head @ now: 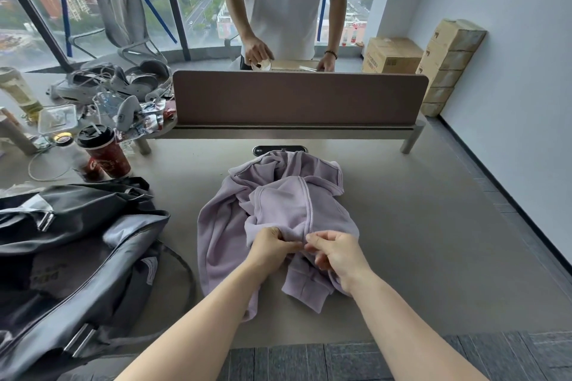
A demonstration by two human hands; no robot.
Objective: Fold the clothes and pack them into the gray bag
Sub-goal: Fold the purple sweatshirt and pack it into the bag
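Left hand (272, 241) and right hand (335, 252) both pinch the near edge of the crumpled hoodie (278, 210) mid-table, likely to spread it for folding; the bag (77, 257) lies open left.

Bag (77, 257) lies left of garment (278, 210), both on table (418, 226).

no text reads clearly. the red paper cup (105, 153) on the left of the desk carries white lettering, too blurred to make out. the gray bag (71, 260) shows faint pale letters on its inner lining, unreadable. the cardboard boxes (391, 56) by the wall bear dark printed marks and a red line of print, also too small to read.
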